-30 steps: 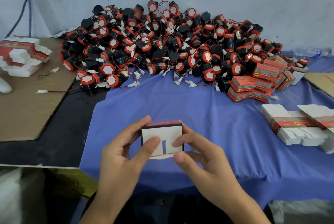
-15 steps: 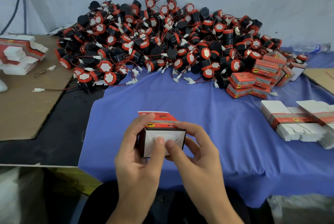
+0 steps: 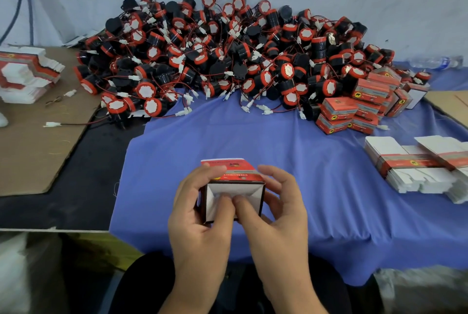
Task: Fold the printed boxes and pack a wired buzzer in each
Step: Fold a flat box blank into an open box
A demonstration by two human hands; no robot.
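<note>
A small red printed box (image 3: 234, 173) with white end flaps is held over the front of the blue cloth (image 3: 253, 141). My left hand (image 3: 200, 215) grips its left side, thumb on the white end flaps. My right hand (image 3: 276, 215) grips the right side, and its thumb presses the flaps inward beside the left thumb. A big heap of black-and-red wired buzzers (image 3: 228, 60) lies at the back of the table. Flat unfolded boxes (image 3: 417, 166) are stacked at the right. Several packed red boxes (image 3: 359, 106) sit at the heap's right end.
A second stack of flat boxes (image 3: 27, 73) lies on brown cardboard (image 3: 33, 149) at the left. One loose white connector with a red wire (image 3: 53, 124) lies on that cardboard. A plastic bottle (image 3: 435, 62) lies at the far right. More cardboard (image 3: 450, 106) is at the right edge.
The box tipped so its red top faces up. Both thumbs came together on the white end flaps and pushed them inward. The hands drew slightly nearer to me.
</note>
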